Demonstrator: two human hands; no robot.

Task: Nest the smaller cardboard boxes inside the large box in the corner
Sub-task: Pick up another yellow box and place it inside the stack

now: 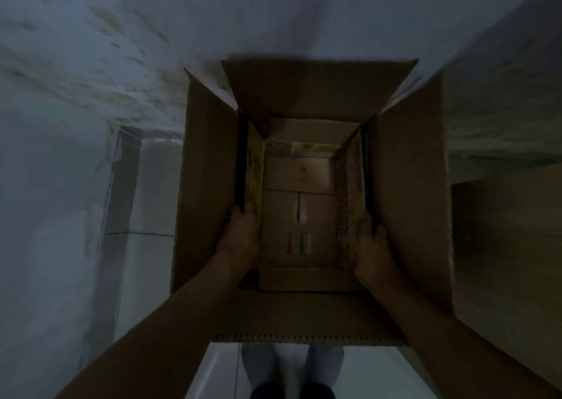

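Nearest, both forearms reaching down into the large box, open-flapped, standing in the wall corner. Left hand clamped on the left wall of the yellow-printed inner box; right hand clamped on its right wall. Inner box already low inside, small cartons lying at its bottom. Likely risks: fingers pinched between inner and outer walls on release; a raised flap catching the rim and jamming the box askew. Farther off, stained wall, dim light hiding detail.
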